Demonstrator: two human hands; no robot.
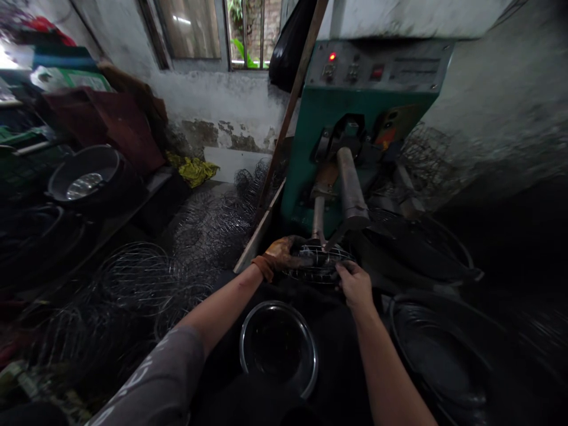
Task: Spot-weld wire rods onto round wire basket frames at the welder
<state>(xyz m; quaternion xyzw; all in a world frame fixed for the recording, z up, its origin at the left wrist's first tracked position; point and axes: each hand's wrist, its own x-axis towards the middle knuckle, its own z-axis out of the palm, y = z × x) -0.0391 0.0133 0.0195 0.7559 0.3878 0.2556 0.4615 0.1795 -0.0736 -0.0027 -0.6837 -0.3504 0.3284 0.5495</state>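
Note:
A round wire grid [316, 274] sits under the lower tip of a green spot-welding machine [294, 195]. Its left edge is gripped by my left hand [280, 254], which wears an orange-brown work glove. My bare right hand [356, 286] pinches the grid's right edge between thumb and fingers. Above the grid, the machine's thick metal arm [350, 183] reaches toward me, with a thinner rod [318, 216] beside it. Part of the grid is hidden by the glove and by shadow. Below my hands lies a shiny metal ring [314, 349] around a dark middle.
Tangled wire grids [133, 272] are heaped on the floor at left. To the right are a dark basin [444, 349] and coiled wire. A wooden board [261, 228] leans beside the machine. A red lamp [332, 57] glows on its panel. Black pots [89, 171] stand at far left.

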